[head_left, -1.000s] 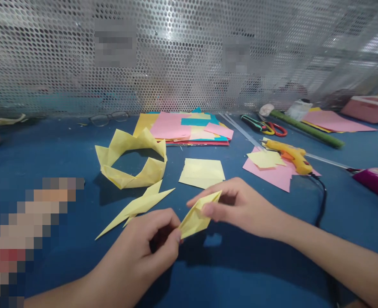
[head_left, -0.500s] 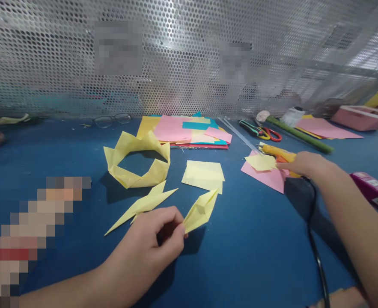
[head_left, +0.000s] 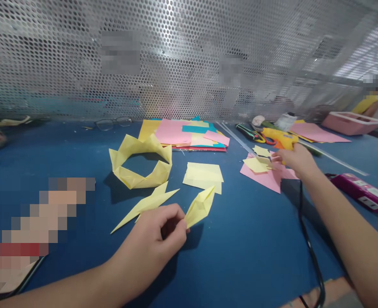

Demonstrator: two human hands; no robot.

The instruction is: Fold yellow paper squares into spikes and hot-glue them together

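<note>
Between thumb and fingertips, my left hand (head_left: 161,231) pinches the lower end of a folded pale yellow paper piece (head_left: 202,206), its tip pointing up and to the right. On the right, my right hand (head_left: 298,160) is wrapped round the grip of a yellow glue gun (head_left: 280,137). A clear glue stick (head_left: 339,160) extends from its rear. A black cord (head_left: 306,237) runs down from it. Yellow and pink paper scraps (head_left: 258,165) lie under the gun. Beyond my left hand are pointed yellow folded pieces (head_left: 150,201) and a yellow ring of joined folds (head_left: 140,180).
Flat yellow sheets (head_left: 204,174) lie mid-table. Behind them is a stack of coloured paper (head_left: 172,131). Scissors (head_left: 267,140), a cutter (head_left: 248,132), a pink basket (head_left: 352,123) and a magenta power strip (head_left: 364,192) are on the right. Eyeglasses (head_left: 107,124) rest near the perforated metal panel (head_left: 182,64).
My right hand has closed round the glue gun and raised it off the table, away from the scraps. My left hand keeps its pinch on the folded paper. The view has shifted slightly.
</note>
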